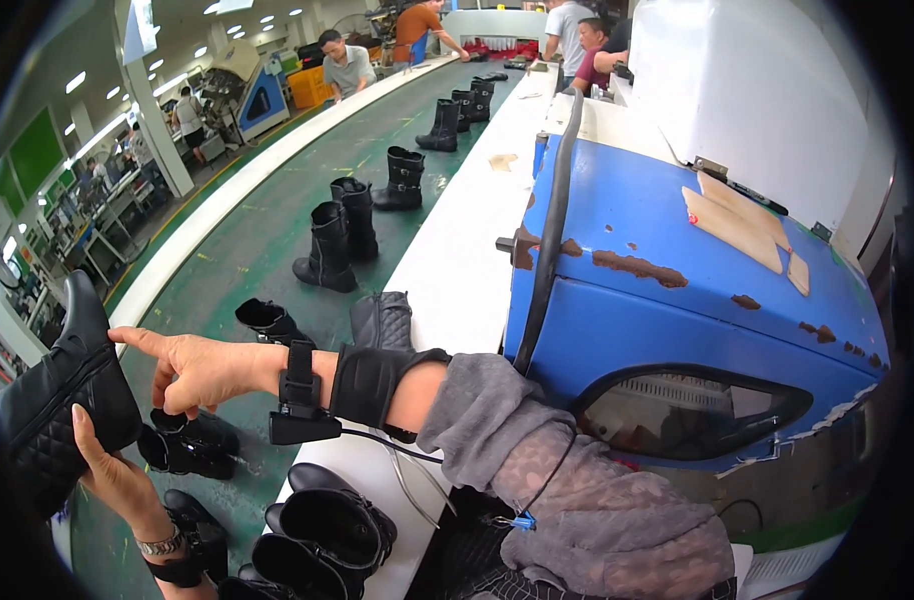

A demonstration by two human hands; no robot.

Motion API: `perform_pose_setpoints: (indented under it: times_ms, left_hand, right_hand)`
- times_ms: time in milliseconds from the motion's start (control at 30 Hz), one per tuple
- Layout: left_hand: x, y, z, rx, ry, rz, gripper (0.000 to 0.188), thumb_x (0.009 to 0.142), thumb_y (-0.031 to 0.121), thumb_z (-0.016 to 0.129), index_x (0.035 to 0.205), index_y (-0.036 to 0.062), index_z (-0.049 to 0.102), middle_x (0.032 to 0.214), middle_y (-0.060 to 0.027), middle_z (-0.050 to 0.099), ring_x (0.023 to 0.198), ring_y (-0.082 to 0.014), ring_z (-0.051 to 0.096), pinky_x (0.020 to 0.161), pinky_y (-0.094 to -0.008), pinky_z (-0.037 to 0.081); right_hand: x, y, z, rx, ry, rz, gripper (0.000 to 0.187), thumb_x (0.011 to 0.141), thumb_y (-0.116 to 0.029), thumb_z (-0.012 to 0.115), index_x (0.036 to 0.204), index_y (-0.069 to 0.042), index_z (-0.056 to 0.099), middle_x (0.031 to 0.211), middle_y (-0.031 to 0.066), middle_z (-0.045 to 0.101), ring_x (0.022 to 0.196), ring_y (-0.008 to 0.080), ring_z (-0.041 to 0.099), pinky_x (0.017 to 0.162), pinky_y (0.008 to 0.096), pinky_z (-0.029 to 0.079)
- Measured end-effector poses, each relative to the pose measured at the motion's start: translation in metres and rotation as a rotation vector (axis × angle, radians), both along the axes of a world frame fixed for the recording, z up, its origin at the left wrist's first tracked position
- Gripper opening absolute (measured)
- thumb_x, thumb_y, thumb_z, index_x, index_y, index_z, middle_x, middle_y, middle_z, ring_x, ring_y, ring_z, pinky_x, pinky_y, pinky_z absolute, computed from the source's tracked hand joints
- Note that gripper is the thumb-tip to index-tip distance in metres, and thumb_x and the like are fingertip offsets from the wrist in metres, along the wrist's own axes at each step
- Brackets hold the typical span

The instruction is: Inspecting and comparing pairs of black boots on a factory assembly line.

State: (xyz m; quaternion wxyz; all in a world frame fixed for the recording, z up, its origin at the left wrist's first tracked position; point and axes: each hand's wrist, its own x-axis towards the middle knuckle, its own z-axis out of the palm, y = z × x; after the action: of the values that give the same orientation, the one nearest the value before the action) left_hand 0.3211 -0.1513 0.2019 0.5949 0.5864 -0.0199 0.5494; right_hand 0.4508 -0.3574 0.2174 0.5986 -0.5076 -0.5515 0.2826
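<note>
A black boot [82,395] with a quilted panel is tilted at the far left, partly cut off by the picture's rim. My left hand [117,480] grips it from below, its thumb up against the quilted side. My right hand [202,365] reaches across from the right with the index finger stretched out, its tip at the boot's edge near the heel. The other fingers of that hand are loosely curled and hold nothing. Beneath my hands, black boots [192,445] lie on the green conveyor belt [217,240].
Several black boots [327,250] stand along the belt. More boots [337,525] stand on the white ledge [442,285] close to me. A blue machine [667,340] with chipped paint and a thick black cable is at the right. People [347,68] work farther off.
</note>
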Motion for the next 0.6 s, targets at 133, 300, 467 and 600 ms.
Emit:
perform_pose_setpoints:
  times_ms: [133,300,467,600]
  left_hand:
    - [0.000,-0.009,0.003,-0.026,-0.008,-0.015,0.029,0.093,0.017,0.064,0.115,-0.0016,0.065,0.115,-0.0055,0.064,0.102,-0.0113,0.062,0.088,-0.0248,0.050]
    - [0.001,-0.034,0.012,-0.069,-0.018,0.030,0.027,0.092,0.018,0.064,0.109,-0.0031,0.066,0.111,-0.0069,0.064,0.098,-0.0134,0.063,0.088,-0.0280,0.052]
    - [0.000,-0.054,0.015,-0.008,-0.110,-0.013,0.025,0.086,0.016,0.070,0.107,0.0032,0.065,0.104,-0.0019,0.065,0.093,-0.0123,0.063,0.084,-0.0284,0.052]
    - [-0.005,-0.061,0.019,-0.081,-0.040,-0.007,0.029,0.086,0.017,0.069,0.111,0.0050,0.062,0.106,-0.0023,0.064,0.095,-0.0135,0.064,0.082,-0.0280,0.053]
  right_hand:
    - [-0.001,-0.003,-0.001,-0.009,0.014,0.006,0.102,0.071,0.003,0.056,0.155,-0.025,0.005,0.090,0.0099,0.063,0.062,0.0130,0.057,0.052,0.0267,0.048]
    - [-0.001,0.000,-0.003,-0.029,0.041,0.027,0.099,0.073,-0.001,0.057,0.155,-0.024,0.006,0.094,0.0119,0.065,0.063,0.0114,0.058,0.052,0.0249,0.048]
    - [-0.003,-0.004,-0.004,-0.046,-0.080,-0.029,0.097,0.077,-0.010,0.059,0.155,-0.028,0.004,0.106,0.0144,0.067,0.069,0.0107,0.060,0.057,0.0249,0.050]
    - [-0.008,-0.004,-0.001,-0.133,-0.063,-0.049,0.093,0.079,-0.012,0.057,0.156,-0.026,0.007,0.105,0.0113,0.066,0.072,0.0101,0.060,0.057,0.0229,0.047]
